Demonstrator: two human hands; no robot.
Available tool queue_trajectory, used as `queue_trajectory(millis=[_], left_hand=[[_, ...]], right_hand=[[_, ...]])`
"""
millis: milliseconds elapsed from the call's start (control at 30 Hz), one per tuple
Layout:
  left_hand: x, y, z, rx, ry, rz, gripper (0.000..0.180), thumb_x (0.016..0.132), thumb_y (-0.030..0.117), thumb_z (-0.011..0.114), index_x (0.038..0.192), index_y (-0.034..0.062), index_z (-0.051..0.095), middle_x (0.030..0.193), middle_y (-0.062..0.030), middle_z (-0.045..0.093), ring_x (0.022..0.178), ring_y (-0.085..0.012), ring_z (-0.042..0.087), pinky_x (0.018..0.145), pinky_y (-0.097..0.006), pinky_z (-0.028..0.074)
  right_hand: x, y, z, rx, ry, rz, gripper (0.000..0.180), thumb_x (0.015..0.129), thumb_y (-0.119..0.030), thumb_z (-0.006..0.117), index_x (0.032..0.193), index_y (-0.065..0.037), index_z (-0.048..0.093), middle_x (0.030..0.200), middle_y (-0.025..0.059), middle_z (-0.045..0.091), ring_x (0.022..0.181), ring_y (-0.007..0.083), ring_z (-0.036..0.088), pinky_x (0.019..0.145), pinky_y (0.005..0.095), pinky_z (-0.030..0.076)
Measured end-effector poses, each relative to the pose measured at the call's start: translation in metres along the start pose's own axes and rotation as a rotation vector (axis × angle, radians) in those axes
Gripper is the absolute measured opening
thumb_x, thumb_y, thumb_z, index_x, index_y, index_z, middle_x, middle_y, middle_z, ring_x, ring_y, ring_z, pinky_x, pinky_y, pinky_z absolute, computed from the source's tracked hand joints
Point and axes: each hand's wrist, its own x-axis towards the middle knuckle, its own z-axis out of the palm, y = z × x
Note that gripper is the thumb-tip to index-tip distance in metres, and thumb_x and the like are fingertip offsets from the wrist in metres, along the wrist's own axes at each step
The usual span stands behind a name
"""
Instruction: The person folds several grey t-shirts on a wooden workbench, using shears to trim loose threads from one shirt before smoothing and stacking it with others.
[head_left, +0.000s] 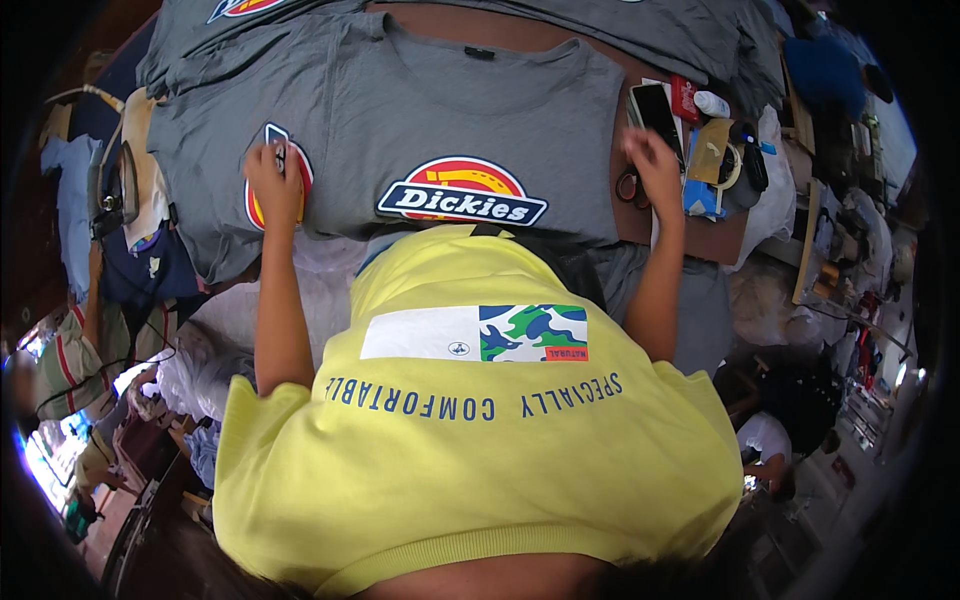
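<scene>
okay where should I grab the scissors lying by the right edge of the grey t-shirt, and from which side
Take the scissors by their looped handles, which lie bare on the brown table just beside the right hand. Coming from above, on the hand's own side, looks best: the grey t-shirt borders them on the left and a phone and small clutter crowd the far side. The blades are hard to make out.
</scene>
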Motion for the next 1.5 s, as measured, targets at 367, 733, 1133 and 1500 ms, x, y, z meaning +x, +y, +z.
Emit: queue_trajectory(millis=[367, 733, 1133, 1500], left_hand=[[-0.123, 0.003, -0.041, -0.66, -0.324, -0.651, 0.028, 0.084, 0.02, 0.061, 0.104, 0.0025, 0.05, 0.097, -0.0091, 0.054, 0.09, -0.0181, 0.052, 0.078, -0.029, 0.042], [-0.113, 0.002, -0.034, -0.822, -0.642, -0.814, 0.015, 0.084, 0.022, 0.061, 0.093, 0.0118, 0.054, 0.087, 0.0042, 0.055, 0.081, -0.0056, 0.049, 0.074, -0.024, 0.038], [-0.064, -0.029, -0.069, -1.027, -0.732, -0.863, 0.014, 0.085, 0.024, 0.061, 0.074, 0.0159, 0.055, 0.075, 0.0077, 0.055, 0.071, -0.0047, 0.051, 0.071, -0.025, 0.042], [-0.045, -0.044, -0.087, -0.986, -0.7, -0.824, 0.018, 0.083, 0.018, 0.06, 0.07, 0.0185, 0.049, 0.072, 0.009, 0.054, 0.065, -0.0027, 0.05, 0.063, -0.022, 0.04]], right_hand=[[-0.125, 0.069, -0.023, -0.052, -0.346, 0.525, 0.031, 0.075, -0.01, 0.066, 0.104, 0.001, 0.059, 0.09, 0.0068, 0.062, 0.082, 0.0118, 0.056, 0.075, 0.0225, 0.043], [-0.156, 0.084, 0.03, 0.528, 0.03, 0.656, 0.069, 0.076, -0.009, 0.068, 0.132, 0.0, 0.028, 0.129, 0.0188, 0.04, 0.108, 0.0228, 0.051, 0.082, 0.0318, 0.047], [-0.16, 0.117, 0.04, 0.84, -0.042, 0.488, 0.028, 0.081, -0.004, 0.061, 0.105, -0.005, 0.047, 0.09, 0.0054, 0.057, 0.077, 0.0121, 0.059, 0.06, 0.0219, 0.045], [-0.157, 0.094, 0.009, 0.225, -0.178, 0.406, 0.024, 0.072, -0.007, 0.069, 0.092, 0.001, 0.059, 0.072, 0.0032, 0.061, 0.061, 0.007, 0.054, 0.059, 0.0204, 0.043]])
